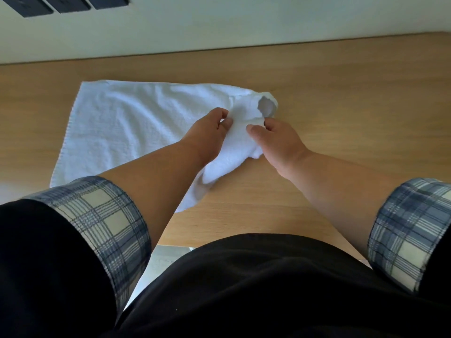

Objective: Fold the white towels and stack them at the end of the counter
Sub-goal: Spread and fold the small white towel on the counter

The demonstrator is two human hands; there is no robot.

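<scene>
One white towel [122, 125] lies spread on the wooden counter [353, 98], its left part flat and its right edge bunched and lifted. My left hand [207, 135] pinches that bunched edge from the left. My right hand [275, 142] pinches the same edge from the right, thumb on top. The two hands are close together, with a fold of cloth hanging between and below them. A curled corner of the towel sticks up just beyond my right fingers. My left forearm hides the towel's near right part.
A pale wall [219, 25] runs along the counter's far edge, with dark wall panels [63, 4] at the top left. The counter's near edge [219, 242] is by my black-clad body. Bare wood stretches to the right of the towel.
</scene>
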